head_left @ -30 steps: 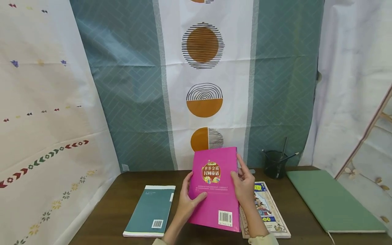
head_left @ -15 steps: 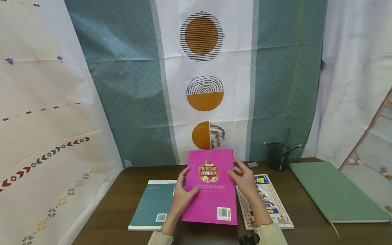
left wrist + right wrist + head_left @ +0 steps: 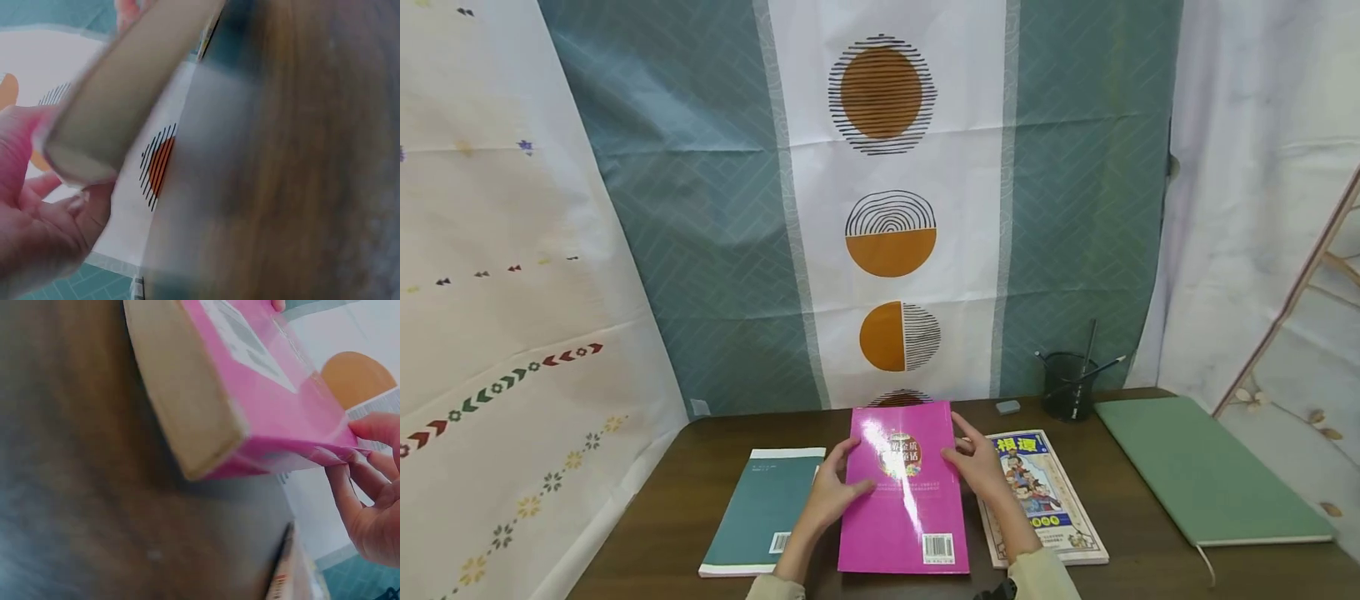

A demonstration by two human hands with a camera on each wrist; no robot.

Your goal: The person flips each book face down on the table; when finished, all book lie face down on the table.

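Note:
A thick pink book [image 3: 895, 517], back cover up with a barcode at its lower right, is held between both hands over the middle of the desk. My left hand [image 3: 829, 493] grips its left edge, thumb on the cover and the other fingers under it. On the opposite edge my right hand [image 3: 981, 467] pinches the spine side, thumb on top. The left wrist view shows the page block [image 3: 106, 119] end-on within the left hand's grip. In the right wrist view the book's near corner is close over the dark desk [image 3: 75, 487].
A teal book [image 3: 760, 508] lies left of the pink one. To the right lies an illustrated comic-style book [image 3: 1037, 492], partly behind the right forearm. Farther right are a green notebook [image 3: 1217, 475], a black mesh pen holder [image 3: 1067, 396] and a small grey eraser [image 3: 1008, 407]. A patterned curtain hangs behind the desk.
The pink book has come down toward the desk and tilted flatter, with glare now on its cover. Both hands keep their grip on it. The head view has shifted slightly.

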